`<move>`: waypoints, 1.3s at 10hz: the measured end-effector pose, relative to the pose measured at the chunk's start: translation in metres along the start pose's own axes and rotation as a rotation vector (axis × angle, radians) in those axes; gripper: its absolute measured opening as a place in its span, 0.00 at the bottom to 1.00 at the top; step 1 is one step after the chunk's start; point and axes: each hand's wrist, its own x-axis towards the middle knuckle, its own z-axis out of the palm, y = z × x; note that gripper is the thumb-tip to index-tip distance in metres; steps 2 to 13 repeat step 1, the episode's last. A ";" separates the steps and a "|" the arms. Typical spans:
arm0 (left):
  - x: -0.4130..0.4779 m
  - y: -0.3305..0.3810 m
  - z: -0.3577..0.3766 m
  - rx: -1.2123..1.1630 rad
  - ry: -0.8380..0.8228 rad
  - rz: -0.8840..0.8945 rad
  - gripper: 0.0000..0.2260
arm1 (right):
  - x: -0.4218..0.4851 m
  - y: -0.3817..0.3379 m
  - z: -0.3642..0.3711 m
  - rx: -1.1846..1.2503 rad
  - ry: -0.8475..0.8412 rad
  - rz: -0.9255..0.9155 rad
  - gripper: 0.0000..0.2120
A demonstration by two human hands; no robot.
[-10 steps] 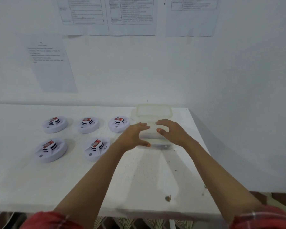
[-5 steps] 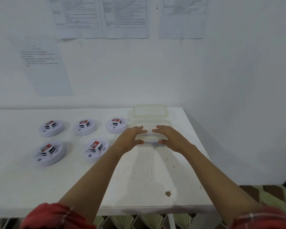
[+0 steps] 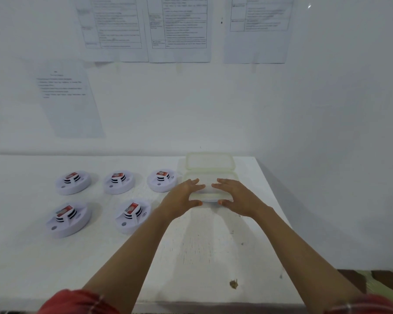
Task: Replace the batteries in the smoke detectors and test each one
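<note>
Translucent plastic lidded box (image 3: 209, 195) sits at the far right of the white bench (image 3: 202, 245), and you hold it: left grip (image 3: 182, 198) and right grip (image 3: 234, 196) each clasp it, fingers on top, thumbs at the near edge. Five round white smoke detectors (image 3: 132, 216), red-labelled batteries showing, lie to its left. Likely you're opening the supply box; next, lift that lid evenly.

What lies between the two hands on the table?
In the head view, a translucent plastic container lies between the left hand and the right hand; each hand grips one side of it.
</note>
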 end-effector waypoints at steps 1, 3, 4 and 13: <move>-0.007 0.006 -0.011 -0.067 0.119 -0.009 0.24 | -0.005 -0.016 -0.004 0.045 0.085 -0.010 0.24; -0.007 0.006 -0.011 -0.067 0.119 -0.009 0.24 | -0.005 -0.016 -0.004 0.045 0.085 -0.010 0.24; -0.007 0.006 -0.011 -0.067 0.119 -0.009 0.24 | -0.005 -0.016 -0.004 0.045 0.085 -0.010 0.24; -0.007 0.006 -0.011 -0.067 0.119 -0.009 0.24 | -0.005 -0.016 -0.004 0.045 0.085 -0.010 0.24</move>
